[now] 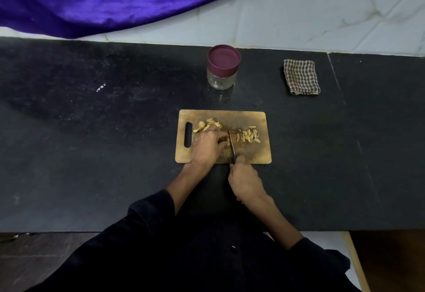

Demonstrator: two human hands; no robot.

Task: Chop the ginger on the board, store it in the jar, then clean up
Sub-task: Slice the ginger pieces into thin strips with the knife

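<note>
Jar (223,67) behind board (253,153) — cloth (301,77) rightward

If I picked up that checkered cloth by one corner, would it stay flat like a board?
Probably not. The cloth looks like thin woven fabric folded into a soft, uneven square, so it would likely droop and unfold. It also seems light for its size. Pushed along the dark counter, it would probably bunch up rather than slide neatly.

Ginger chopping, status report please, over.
Left hand pins ginger on board. Right hand grips knife, mid-cut. Cut pieces right of blade. Jar lidded; nothing in the way.
</note>
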